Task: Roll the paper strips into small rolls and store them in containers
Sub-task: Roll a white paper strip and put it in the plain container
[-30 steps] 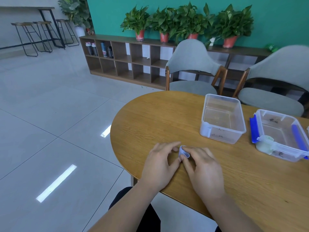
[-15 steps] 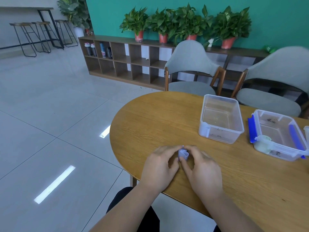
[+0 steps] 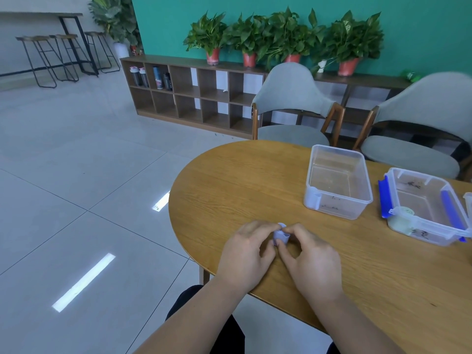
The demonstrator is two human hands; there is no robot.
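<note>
Left hand (image 3: 245, 254) and right hand (image 3: 311, 261), both mine, pinched one small pale paper roll (image 3: 280, 236) over the table (image 3: 229, 180). A clear container (image 3: 334, 209) stood beyond, rightward.

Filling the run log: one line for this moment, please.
step: rolling | left hand, right hand: pinch paper roll | nearest tub: lidless

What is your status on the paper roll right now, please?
Left hand and right hand both pinch the paper roll. Not yet stored. Open clear container ahead right, nothing in between.
</note>
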